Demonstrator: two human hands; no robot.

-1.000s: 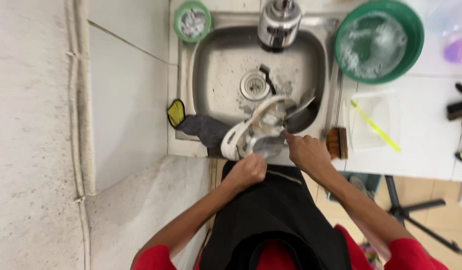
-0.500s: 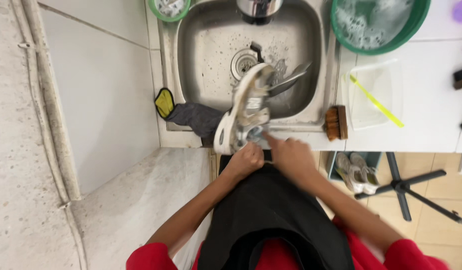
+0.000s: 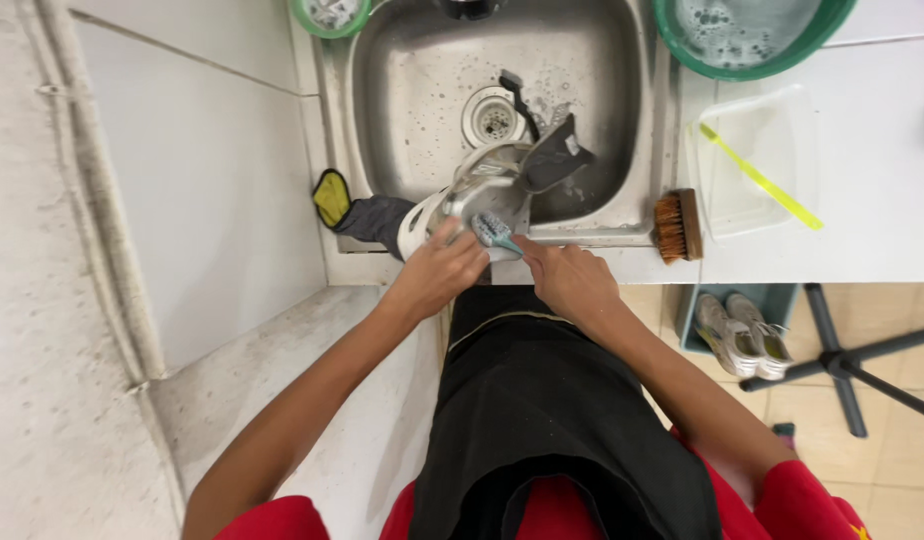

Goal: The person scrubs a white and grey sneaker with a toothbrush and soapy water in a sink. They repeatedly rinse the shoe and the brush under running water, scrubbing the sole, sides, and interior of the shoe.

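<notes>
Grey-white shoe (image 3: 472, 195) slants toward the frame's upper right; our left hand (image 3: 437, 272) clamps it, right hand (image 3: 572, 280) pinching the small brush (image 3: 494, 232).

The hands (image 3: 502, 270) hide the shoe's (image 3: 472, 200) heel; green basin (image 3: 742, 45) cropped.

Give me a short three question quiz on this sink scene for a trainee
1. True or false: the left hand grips the shoe at the sink's front edge.
2. What does the right hand hold? A small brush, B sponge, C cup.
3. What lies on the counter just right of the sink?

Key
1. True.
2. A; its bristles rest on the shoe.
3. A wooden scrubbing brush, beside a clear container with a yellow stick on it.
</notes>
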